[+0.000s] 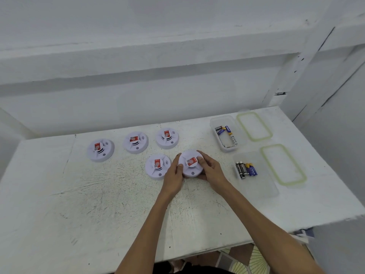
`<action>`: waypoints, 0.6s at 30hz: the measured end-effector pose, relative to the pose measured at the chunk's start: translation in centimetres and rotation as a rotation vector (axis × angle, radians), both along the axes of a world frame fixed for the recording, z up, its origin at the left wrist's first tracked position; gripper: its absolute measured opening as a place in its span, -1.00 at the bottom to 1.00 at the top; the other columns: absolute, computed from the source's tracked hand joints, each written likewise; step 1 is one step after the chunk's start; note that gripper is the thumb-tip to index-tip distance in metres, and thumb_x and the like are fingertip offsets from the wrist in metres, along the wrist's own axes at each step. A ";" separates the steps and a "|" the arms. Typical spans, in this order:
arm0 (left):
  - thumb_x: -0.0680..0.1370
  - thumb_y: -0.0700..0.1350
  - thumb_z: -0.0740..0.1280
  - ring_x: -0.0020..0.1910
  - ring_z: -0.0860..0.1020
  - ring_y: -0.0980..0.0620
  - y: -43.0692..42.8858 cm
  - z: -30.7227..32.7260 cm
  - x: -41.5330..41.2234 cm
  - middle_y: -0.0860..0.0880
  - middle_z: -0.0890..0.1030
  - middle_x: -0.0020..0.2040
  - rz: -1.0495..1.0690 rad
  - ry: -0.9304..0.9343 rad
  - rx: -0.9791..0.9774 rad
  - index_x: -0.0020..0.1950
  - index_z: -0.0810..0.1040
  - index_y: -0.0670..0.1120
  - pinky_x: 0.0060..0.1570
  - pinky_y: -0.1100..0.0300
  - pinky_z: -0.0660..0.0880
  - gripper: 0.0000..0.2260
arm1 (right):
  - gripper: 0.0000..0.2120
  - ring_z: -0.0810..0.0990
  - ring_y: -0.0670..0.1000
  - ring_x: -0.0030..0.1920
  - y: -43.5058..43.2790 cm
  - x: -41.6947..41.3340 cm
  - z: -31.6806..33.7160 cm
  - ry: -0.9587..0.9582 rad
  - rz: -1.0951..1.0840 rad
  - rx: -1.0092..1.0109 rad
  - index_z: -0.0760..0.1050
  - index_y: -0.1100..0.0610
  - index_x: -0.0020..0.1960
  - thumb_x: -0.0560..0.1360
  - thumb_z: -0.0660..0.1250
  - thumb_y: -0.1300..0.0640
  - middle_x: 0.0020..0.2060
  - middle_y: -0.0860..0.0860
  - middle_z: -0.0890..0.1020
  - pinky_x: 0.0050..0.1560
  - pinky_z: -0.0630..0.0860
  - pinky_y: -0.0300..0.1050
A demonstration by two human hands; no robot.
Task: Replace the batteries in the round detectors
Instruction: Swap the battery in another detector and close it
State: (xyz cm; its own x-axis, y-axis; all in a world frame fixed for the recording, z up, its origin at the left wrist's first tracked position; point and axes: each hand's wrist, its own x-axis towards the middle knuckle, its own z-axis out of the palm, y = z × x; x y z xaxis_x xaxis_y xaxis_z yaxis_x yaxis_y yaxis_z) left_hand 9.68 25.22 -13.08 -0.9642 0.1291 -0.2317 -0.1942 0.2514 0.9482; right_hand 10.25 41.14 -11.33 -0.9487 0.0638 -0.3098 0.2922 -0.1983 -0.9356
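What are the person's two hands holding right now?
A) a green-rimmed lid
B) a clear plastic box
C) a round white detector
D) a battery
C: the left hand and the right hand both grip the sides of a round white detector with a red label on top.

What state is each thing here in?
Held detector: gripped by both hands, label up.
Left hand: grips detector's left edge.
Right hand: grips its right edge.
Other four detectors: lying flat, label up.
Far box: open, holds batteries.
Near box: open, holds batteries.
Two lids: off, beside boxes.
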 end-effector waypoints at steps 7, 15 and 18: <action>0.77 -0.05 0.11 0.54 0.33 0.08 0.5 0.7 1.1 0.09 0.38 0.52 0.038 0.035 0.030 0.64 0.21 0.03 0.43 0.22 0.32 -0.58 | -0.67 0.65 0.07 0.20 0.0 0.2 0.1 -0.004 0.024 0.013 0.51 0.04 0.39 0.65 0.26 0.04 0.20 0.03 0.67 0.10 0.64 0.16; 0.54 -0.09 0.54 0.22 0.57 0.23 -1.0 2.4 2.8 0.27 0.53 0.34 -0.076 0.117 0.024 0.55 0.24 0.18 0.12 0.27 0.57 -0.30 | -0.72 0.70 0.06 0.08 -1.0 -0.1 1.3 -0.036 -0.070 0.060 0.47 0.03 0.31 0.62 0.31 0.02 0.14 0.07 0.68 0.02 0.67 0.13; 0.46 -0.04 0.61 0.25 0.58 0.21 -2.7 3.8 3.2 0.28 0.54 0.33 0.079 0.177 0.037 0.55 0.31 0.10 0.13 0.28 0.58 -0.25 | -0.76 0.71 0.01 0.01 -3.5 -0.5 2.6 -0.019 -0.061 0.148 0.43 -0.03 0.23 0.60 0.33 -0.06 0.07 0.04 0.69 -0.02 0.69 0.08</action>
State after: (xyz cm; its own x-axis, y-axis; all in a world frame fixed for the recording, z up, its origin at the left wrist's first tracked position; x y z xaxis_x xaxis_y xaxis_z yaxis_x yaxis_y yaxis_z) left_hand 12.91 22.50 -9.25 -0.9969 0.0569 -0.0545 -0.0417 0.2067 0.9775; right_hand 9.80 37.64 -8.70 -0.9356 0.1675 -0.3108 0.3020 -0.0761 -0.9503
